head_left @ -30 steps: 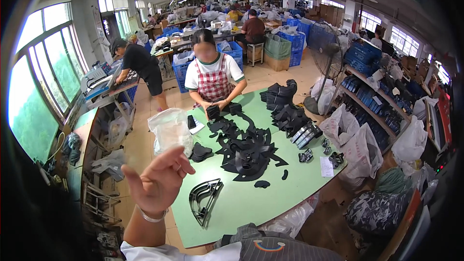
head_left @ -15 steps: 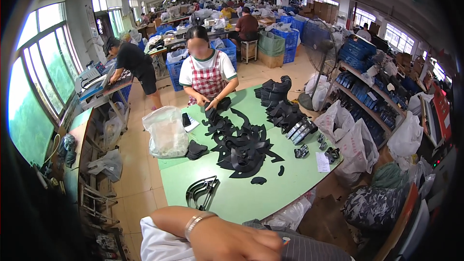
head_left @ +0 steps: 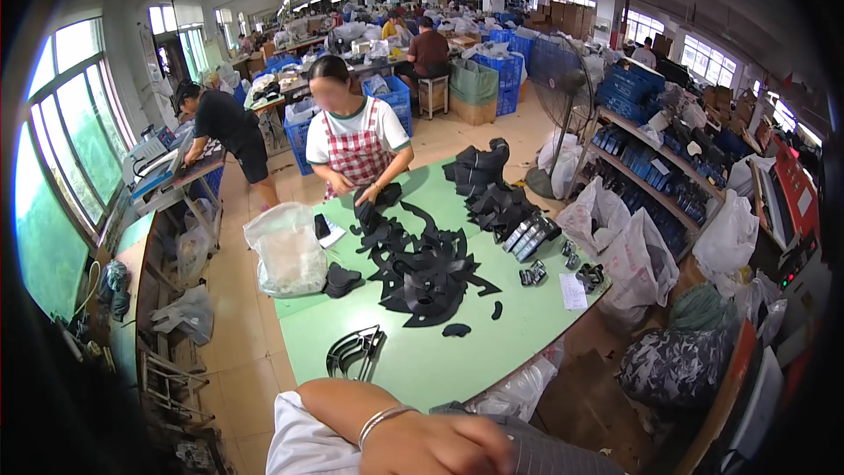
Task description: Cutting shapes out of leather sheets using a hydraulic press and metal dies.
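Observation:
My left hand point(head_left: 440, 447) reaches in at the lower edge, a silvery bracelet point(head_left: 382, 422) on its wrist and a white sleeve behind it. It lies against grey striped cloth point(head_left: 563, 456); its fingers bend downward, partly blurred and cut off, so what they hold is hidden. My right hand does not show. Just beyond my arm, a curved black frame-like piece point(head_left: 356, 352) rests on the green table point(head_left: 422, 369). Farther in is a heap of black cut pieces point(head_left: 426, 277). Across the table, a person in a checked apron point(head_left: 359, 148) handles a black piece point(head_left: 365, 213).
A white plastic bag point(head_left: 286, 251) stands at the table's left side. Stacked black pieces point(head_left: 492, 189), small dark packets point(head_left: 533, 274) and a paper slip point(head_left: 573, 292) lie to the right. Beyond are filled bags point(head_left: 637, 268), a standing fan point(head_left: 563, 79) and loaded shelves point(head_left: 651, 167). Another person point(head_left: 230, 132) bends at the left.
My left hand has shifted slightly right and down, its fingers now more blurred. The table and room sit a little farther left in the picture. The co-worker across still handles a black piece.

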Demonstrator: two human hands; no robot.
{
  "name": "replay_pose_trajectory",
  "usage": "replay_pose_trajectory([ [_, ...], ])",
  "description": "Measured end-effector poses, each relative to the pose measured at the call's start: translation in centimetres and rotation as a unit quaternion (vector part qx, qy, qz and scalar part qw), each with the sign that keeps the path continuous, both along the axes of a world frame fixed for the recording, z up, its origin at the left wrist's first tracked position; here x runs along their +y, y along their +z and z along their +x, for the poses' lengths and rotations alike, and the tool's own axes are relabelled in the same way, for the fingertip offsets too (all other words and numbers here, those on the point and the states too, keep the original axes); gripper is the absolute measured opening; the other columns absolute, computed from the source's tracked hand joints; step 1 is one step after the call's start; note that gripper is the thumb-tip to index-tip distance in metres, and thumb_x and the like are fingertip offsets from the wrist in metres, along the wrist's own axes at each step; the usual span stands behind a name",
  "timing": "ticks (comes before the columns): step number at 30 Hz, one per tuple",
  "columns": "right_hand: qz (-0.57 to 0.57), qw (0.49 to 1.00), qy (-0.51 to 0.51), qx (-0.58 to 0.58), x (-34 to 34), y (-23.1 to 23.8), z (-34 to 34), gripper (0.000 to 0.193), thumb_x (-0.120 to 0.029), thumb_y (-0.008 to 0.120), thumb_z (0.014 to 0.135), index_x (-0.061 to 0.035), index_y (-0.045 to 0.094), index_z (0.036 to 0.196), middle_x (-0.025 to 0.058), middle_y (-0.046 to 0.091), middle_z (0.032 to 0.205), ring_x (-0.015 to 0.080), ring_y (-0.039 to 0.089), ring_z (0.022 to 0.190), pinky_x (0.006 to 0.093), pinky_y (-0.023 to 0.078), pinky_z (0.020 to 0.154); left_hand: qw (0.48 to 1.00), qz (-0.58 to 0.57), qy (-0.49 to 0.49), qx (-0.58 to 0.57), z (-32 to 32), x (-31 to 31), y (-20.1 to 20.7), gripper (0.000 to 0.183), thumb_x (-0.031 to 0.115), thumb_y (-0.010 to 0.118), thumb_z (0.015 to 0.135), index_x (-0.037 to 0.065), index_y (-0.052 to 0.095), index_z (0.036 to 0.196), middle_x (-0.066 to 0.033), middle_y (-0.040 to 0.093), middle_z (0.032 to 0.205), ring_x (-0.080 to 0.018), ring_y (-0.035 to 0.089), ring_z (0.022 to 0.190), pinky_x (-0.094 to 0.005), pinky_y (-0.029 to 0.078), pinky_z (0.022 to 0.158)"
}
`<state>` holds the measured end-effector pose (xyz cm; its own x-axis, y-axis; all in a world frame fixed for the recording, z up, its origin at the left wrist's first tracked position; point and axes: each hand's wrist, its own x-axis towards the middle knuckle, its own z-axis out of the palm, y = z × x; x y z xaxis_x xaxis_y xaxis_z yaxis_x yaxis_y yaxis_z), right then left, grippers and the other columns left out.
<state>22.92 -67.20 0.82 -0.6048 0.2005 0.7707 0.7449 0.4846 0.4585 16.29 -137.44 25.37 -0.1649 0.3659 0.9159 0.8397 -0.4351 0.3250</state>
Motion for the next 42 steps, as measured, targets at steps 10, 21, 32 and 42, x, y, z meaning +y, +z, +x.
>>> replay_pose_trajectory([
  [10, 0.21, 0.974, 0.087, 0.01, -1.4, -2.9, -0.2, 0.038, -0.052, 0.056, 0.086, -0.0161, 0.063, 0.076, 0.0066, 0.061, 0.077, 0.0288, 0.057, 0.067, 0.0444, 0.042, 0.058, 0.926, 0.305, 0.224, -0.01, -0.3, 1.6, -4.6, 0.016, 0.008, 0.074, 0.073, 0.02, 0.063, 0.073, 0.0064, 0.045, 0.079, -0.0124, 0.044, 0.083, -0.0394, 0.039, 0.092],
  [21, 0.088, 0.996, 0.019, -0.019, -1.1, -2.1, 0.4, 0.04, -0.054, 0.056, 0.084, -0.016, 0.068, 0.08, 0.0066, 0.066, 0.082, 0.0302, 0.06, 0.079, 0.0484, 0.044, 0.065, 0.944, 0.177, 0.247, -0.126, 2.0, 1.6, -0.8, 0.012, 0.009, 0.072, 0.075, 0.019, 0.068, 0.068, 0.0108, 0.052, 0.08, -0.0097, 0.05, 0.077, -0.0357, 0.043, 0.088],
  [32, -0.152, 0.986, -0.063, 0.01, -0.2, -3.0, 1.1, 0.044, -0.057, 0.056, 0.081, -0.0167, 0.073, 0.085, 0.0067, 0.07, 0.087, 0.0314, 0.062, 0.091, 0.0526, 0.046, 0.071, 0.619, -0.212, 0.676, 0.339, -7.7, -7.7, -3.1, 0.071, 0.055, 0.074, 0.073, 0.035, 0.045, 0.135, -0.0105, 0.046, 0.139, -0.0333, 0.048, 0.123, -0.0466, 0.036, 0.104],
  [42, -0.172, 0.981, -0.093, 0.004, -3.3, 1.0, -2.0, 0.041, -0.057, 0.055, 0.081, -0.0202, 0.073, 0.087, 0.0048, 0.069, 0.088, 0.0293, 0.06, 0.093, 0.0486, 0.047, 0.07, 0.121, -0.065, 0.935, 0.326, -10.2, -34.8, 17.2, 0.079, 0.058, 0.057, 0.086, 0.026, 0.026, 0.15, -0.0195, 0.025, 0.152, -0.0355, 0.025, 0.141, -0.0589, 0.025, 0.106],
])
